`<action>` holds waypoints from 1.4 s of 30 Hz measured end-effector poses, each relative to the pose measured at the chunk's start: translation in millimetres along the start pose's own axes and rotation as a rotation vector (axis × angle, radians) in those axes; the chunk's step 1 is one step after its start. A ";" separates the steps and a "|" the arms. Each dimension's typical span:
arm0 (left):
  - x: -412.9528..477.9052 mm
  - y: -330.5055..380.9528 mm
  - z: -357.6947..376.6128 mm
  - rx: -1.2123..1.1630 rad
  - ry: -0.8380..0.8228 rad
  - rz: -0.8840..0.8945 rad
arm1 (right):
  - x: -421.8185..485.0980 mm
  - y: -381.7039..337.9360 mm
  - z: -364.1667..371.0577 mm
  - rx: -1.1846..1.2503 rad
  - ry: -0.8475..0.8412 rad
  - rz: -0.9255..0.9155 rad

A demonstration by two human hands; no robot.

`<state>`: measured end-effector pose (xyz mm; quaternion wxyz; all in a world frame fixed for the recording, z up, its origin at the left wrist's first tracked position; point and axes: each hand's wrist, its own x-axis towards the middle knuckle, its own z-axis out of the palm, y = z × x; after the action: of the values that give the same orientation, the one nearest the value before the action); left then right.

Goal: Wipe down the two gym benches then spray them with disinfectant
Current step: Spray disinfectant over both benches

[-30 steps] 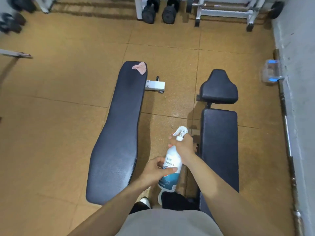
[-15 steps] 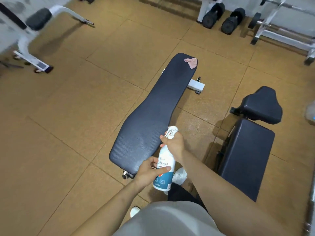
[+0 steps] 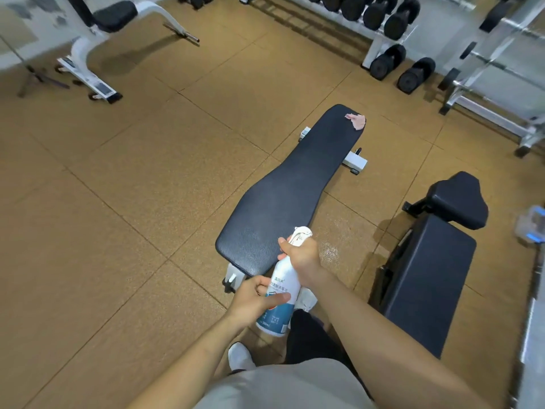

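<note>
Head view: person's torso and forearms filling lower edge, hiding near floor. Two benches showing: flat bench point(image 3: 295, 190) stretching away, padded bench point(image 3: 427, 276) lying right of it, near end cut by arm. One spray bottle point(image 3: 280, 293), white with blue base, label unreadable, hovering at flat bench's near end. Left hand point(image 3: 255, 299) wrapping bottle body; right hand point(image 3: 300, 255) gripping trigger head. One pink patch point(image 3: 356, 121) sitting on flat bench's far end.

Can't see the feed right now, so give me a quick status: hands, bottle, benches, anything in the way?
Both hands on spray bottle: right hand at trigger, left hand round body. Nozzle towards flat bench. Pink cloth on its far end. Nothing blocking.
</note>
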<state>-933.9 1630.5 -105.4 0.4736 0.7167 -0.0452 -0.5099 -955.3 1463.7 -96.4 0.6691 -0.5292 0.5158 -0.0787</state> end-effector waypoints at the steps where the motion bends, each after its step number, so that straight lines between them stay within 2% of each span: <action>1: -3.7 -3.4 -4.1 -0.007 -0.005 -0.003 | -5.4 1.5 3.1 0.006 -0.011 -0.011; 5: -10.9 -11.7 -14.0 -0.023 -0.002 -0.004 | -17.4 6.2 11.8 0.064 -0.038 -0.057; 11: -1.2 -5.3 -28.5 0.002 -0.003 -0.016 | -2.6 4.1 25.1 -0.051 0.013 -0.002; 16: 20.5 12.9 -40.9 0.029 0.034 -0.042 | 25.2 -8.7 36.6 0.090 -0.027 0.072; 23: 54.0 36.8 -63.6 0.130 -0.050 -0.037 | 52.8 -15.5 44.9 0.174 0.202 0.186; 30: 79.8 51.9 -113.6 0.281 -0.340 0.022 | 55.7 -20.3 63.1 0.287 0.382 0.267; 35: 112.5 67.7 -190.7 0.404 -0.478 0.086 | 47.9 -38.0 126.2 0.435 0.538 0.277; 38: 129.6 81.1 -242.0 0.442 -0.512 0.140 | 43.7 -57.2 175.4 0.505 0.631 0.248; 42: 145.4 99.1 -301.4 0.447 -0.524 0.113 | 40.5 -78.6 231.1 0.577 0.697 0.241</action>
<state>-590.1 1687.4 -124.1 0.3048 0.6439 -0.3154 -0.6269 -723.4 1548.6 -80.2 0.5801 -0.1997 0.7246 -0.3138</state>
